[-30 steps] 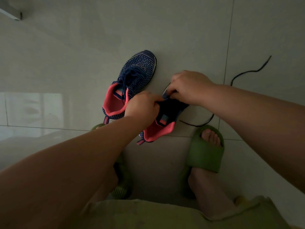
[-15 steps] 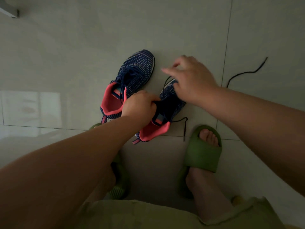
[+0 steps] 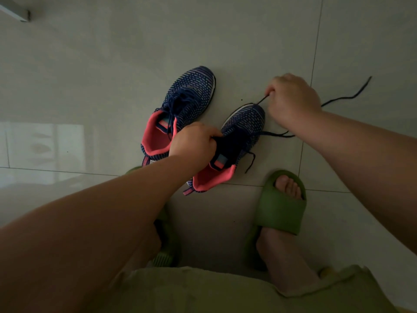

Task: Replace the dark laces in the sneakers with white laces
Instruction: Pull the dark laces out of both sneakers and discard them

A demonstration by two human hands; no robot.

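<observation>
At the centre of the head view I see two sneakers on a pale tiled floor (image 3: 237, 41). Both are dark blue knit with light flecks and a coral-pink lining around the ankle opening. The left sneaker (image 3: 187, 105) lies toward the upper middle of the frame, its toe pointing up and slightly right, with its dark blue lace (image 3: 174, 109) threaded and loosely bunched over the tongue. The right sneaker (image 3: 239, 136) sits just beside it, lower and to the right, with a pink and blue label showing inside.

My left hand (image 3: 194, 141) grips the right sneaker at the tongue and upper edge, fingers curled over it. My right hand (image 3: 291, 98) is above and to the right of that shoe's toe, fingers curled, pinching a dark lace (image 3: 261, 100) that runs taut from the toe area up to the fingertips. More of this lace loops out from the shoe's right side under my wrist, a short end dangles beside the shoe, and a long strand trails across the tiles to the upper right of the frame.

Lower in the frame are my feet in green slides (image 3: 279, 211), the right one plainly seen, the left mostly hidden behind my forearm. Green fabric (image 3: 203, 290) fills the bottom edge.
</observation>
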